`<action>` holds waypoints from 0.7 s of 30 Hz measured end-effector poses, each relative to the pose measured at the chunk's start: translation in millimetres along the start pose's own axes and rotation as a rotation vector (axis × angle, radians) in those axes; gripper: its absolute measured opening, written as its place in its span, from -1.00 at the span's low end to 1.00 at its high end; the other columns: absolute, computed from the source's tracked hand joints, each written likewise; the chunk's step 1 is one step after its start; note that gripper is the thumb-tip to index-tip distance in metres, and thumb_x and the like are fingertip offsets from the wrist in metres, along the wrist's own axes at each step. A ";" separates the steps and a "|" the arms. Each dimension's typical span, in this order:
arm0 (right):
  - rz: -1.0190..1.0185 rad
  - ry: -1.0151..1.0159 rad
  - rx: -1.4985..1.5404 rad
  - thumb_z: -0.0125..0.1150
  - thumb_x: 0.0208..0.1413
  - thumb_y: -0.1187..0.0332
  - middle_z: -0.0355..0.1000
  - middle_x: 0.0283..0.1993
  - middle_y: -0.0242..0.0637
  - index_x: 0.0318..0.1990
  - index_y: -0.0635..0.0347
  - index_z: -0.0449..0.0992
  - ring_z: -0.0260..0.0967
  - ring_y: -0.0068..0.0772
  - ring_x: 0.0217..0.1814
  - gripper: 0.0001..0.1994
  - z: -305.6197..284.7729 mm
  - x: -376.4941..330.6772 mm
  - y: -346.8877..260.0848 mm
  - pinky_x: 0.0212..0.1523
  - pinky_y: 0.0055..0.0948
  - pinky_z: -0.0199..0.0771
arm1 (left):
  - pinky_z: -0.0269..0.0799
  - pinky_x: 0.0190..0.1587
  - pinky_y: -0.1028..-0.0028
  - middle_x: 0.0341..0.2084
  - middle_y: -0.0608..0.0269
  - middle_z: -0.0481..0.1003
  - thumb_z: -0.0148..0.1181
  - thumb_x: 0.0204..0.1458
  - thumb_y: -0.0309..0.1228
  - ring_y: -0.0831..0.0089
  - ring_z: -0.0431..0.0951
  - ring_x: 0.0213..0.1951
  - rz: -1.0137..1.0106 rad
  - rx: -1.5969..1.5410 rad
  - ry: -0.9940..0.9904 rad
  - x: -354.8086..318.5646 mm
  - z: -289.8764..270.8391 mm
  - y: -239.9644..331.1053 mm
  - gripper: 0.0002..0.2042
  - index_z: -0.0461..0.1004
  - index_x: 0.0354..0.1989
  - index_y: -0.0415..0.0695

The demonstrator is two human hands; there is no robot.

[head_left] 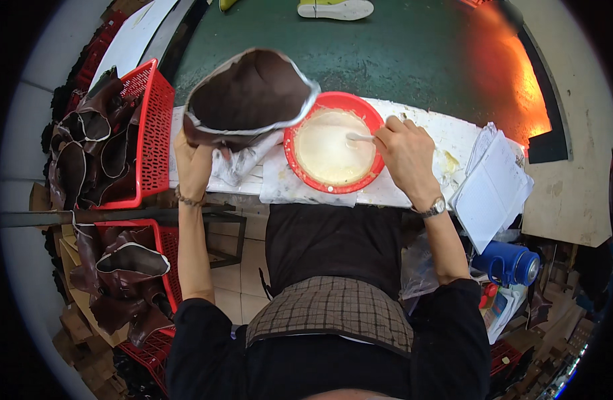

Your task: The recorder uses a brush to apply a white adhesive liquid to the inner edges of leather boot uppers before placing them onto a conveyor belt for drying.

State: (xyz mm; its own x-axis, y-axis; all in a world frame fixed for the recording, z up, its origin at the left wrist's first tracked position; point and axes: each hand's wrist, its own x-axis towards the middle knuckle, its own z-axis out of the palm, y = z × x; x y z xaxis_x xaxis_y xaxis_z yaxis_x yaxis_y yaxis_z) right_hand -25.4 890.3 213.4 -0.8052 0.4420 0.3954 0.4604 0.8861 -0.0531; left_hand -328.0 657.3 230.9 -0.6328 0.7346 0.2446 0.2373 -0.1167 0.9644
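My left hand is closed on a dark brown leather shoe upper, raised above the bench with its opening facing me. A white coating runs along the upper's edge. Pinched in my right hand is a thin pale handle, likely a brush; its far end dips into thick cream-coloured paste, which hides the tip. The paste fills a red plastic bowl standing on the white bench top, right of the upper. A crumpled whitish cloth lies below the upper.
Red baskets of brown uppers stand at my left, with another basket nearer. Beyond the bench is a green surface bearing a yellow-green shoe. An orange glow shows far right. Papers and a blue flask are at right.
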 end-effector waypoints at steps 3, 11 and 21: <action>0.102 -0.095 0.026 0.39 0.06 0.33 0.52 -0.36 -0.39 -0.38 0.10 0.69 0.51 -0.33 -0.35 -0.92 -9.4 -10.9 7.9 -0.36 -0.32 0.48 | 0.42 -0.60 0.44 -0.35 0.12 0.57 0.09 0.05 -0.68 0.39 0.53 -0.59 -0.122 -0.202 -0.041 -12.4 -19.7 -3.8 -0.62 0.40 0.10 -0.36; 0.008 0.259 0.816 0.44 0.04 0.56 0.54 -0.28 -0.34 -0.18 0.20 0.73 0.43 -0.57 -0.31 -0.83 -47.1 23.3 2.9 -0.35 -0.57 0.38 | 0.35 -0.75 0.50 -0.31 0.01 0.60 0.16 0.11 -0.55 0.35 0.56 -0.64 -0.436 -0.479 -0.100 -38.8 -14.3 -6.2 -0.52 0.33 0.25 -0.34; 0.044 0.288 0.719 0.54 -0.04 0.41 0.57 -0.31 -0.46 -0.25 0.07 0.74 0.43 -0.50 -0.30 -0.83 -43.4 6.7 3.0 -0.17 -0.44 0.25 | 0.45 -0.74 0.50 -0.35 -0.27 0.63 0.14 0.19 -0.49 0.30 0.60 -0.68 -0.381 -0.693 -0.116 -40.0 -20.8 -19.3 -0.57 0.34 0.17 -0.52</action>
State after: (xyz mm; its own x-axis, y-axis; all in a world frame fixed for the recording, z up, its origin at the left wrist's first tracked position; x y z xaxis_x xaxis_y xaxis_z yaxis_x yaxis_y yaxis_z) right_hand -13.2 889.8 255.7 -0.6174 0.5123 0.5970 0.0542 0.7848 -0.6174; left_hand -322.6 616.3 204.6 -0.4888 0.8678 -0.0892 -0.5160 -0.2051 0.8316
